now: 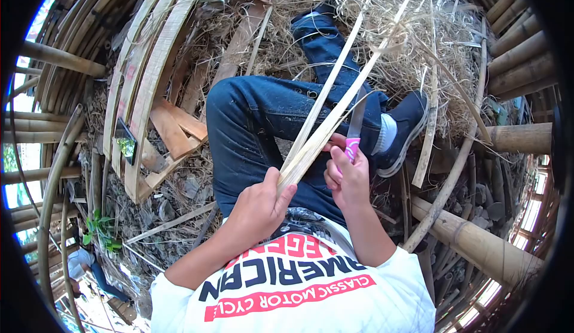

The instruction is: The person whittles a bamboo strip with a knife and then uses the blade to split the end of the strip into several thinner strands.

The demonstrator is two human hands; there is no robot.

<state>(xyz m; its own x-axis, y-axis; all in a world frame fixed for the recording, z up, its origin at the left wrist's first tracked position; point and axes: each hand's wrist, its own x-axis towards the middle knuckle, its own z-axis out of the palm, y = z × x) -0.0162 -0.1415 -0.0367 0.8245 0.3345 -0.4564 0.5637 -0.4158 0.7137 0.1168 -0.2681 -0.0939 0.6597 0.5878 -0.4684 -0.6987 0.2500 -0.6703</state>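
My left hand [260, 206] is closed around the near end of a split bamboo strip [320, 135], which parts into two long lengths running up and away over my legs. In my right hand [348, 180] is a knife [354, 144] with a pink patterned handle, gripped with its blade pointing away from me. The blade lies just right of the strip, overlapping my trouser leg in this view. Fine fibres stick out from the strip near the blade.
A pile of curly shavings [382, 40] covers the ground ahead. On the left stands a wooden slat frame [149, 58] with a phone [125, 141] leaning on it. Thick bamboo poles [478, 243] lie at right. Another person [84, 267] is at lower left.
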